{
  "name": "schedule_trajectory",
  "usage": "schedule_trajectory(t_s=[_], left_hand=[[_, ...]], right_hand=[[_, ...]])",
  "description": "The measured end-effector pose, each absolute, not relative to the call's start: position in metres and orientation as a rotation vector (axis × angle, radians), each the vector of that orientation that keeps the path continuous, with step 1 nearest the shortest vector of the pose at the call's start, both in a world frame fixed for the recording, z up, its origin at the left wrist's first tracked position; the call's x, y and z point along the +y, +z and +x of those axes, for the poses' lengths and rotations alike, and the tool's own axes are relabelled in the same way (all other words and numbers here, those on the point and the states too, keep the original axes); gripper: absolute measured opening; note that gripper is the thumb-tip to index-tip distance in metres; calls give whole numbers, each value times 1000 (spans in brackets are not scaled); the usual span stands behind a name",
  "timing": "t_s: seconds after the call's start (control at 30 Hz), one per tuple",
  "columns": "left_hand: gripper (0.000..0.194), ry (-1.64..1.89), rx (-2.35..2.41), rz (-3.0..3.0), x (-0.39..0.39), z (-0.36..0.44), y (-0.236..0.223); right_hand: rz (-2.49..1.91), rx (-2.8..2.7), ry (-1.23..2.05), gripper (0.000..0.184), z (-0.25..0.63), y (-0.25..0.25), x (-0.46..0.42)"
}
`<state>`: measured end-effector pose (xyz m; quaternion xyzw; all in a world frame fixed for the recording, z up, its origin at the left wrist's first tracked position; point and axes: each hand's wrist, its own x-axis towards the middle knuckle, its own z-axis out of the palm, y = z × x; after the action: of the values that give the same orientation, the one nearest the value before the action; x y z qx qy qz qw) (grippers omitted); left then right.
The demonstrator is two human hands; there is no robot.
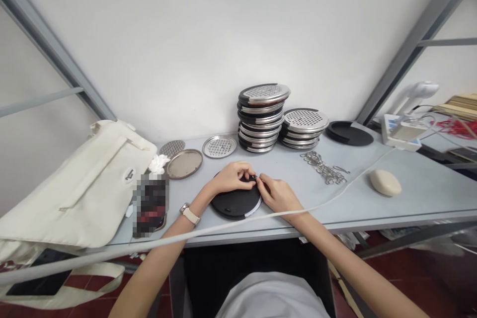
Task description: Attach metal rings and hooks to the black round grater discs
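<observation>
A round black grater holder [234, 203] lies on the table in front of me, with a pale strip showing along its near right edge. My left hand [236, 177] rests over its far side, thumb and fingers curled closed at the rim. At the same spot, my right hand [276, 193] pinches from the right side. A small metal piece [255, 177] shows between the fingertips of both hands, mostly hidden. To the right lies a pile of metal clips [324, 168], with one lying apart [342, 170].
Behind my hands stand a tall stack of round graters [261, 121] and a shorter stack [303, 129]. Loose metal discs [219, 147] lie left, a black holder [350, 134] right. A white bag [89, 184], phone [151, 206], cream mouse-shaped object [385, 182] and white cable [223, 228] surround the workspace.
</observation>
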<state>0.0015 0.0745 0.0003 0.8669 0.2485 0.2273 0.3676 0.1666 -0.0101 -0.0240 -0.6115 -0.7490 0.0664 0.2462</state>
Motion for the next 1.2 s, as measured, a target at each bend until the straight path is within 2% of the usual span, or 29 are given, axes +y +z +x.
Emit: schedule_trajectory(t_s=[1.2], left_hand=[[17, 586, 620, 2213, 75, 1, 2]], right_hand=[[-1651, -2045, 187, 28, 168, -24, -11]])
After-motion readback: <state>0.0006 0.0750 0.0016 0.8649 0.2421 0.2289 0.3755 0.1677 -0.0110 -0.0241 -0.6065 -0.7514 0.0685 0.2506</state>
